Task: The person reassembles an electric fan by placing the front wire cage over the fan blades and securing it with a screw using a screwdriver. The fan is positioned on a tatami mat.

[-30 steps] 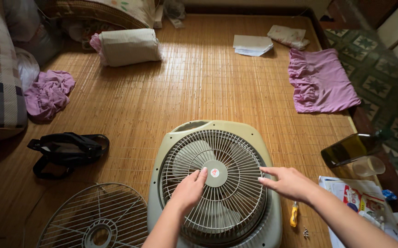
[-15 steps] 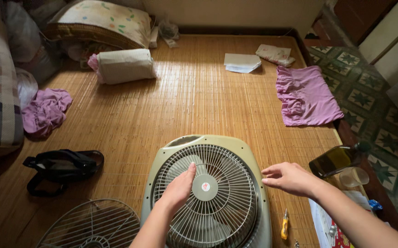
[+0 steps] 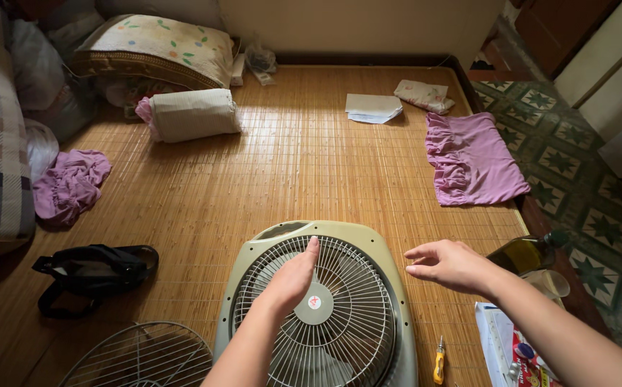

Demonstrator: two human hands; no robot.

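Since a second ago the left hand (image 3: 289,279) has slid from the middle of the fan (image 3: 318,308) up toward the top of its round grille, and the right hand (image 3: 448,265) has lifted clear of the rim, so it looks like only one hand is on it now. Left hand lies flat, fingers together, palm on the wires; right hand hovers off the fan's right side, fingers loosely spread, holding nothing. Fan lies face-up on the bamboo mat (image 3: 289,165) near its front edge. Loose spare grille (image 3: 142,358) sits at the front left corner, a yellow screwdriver (image 3: 439,360) just right of the fan, black bag (image 3: 92,271) further left.
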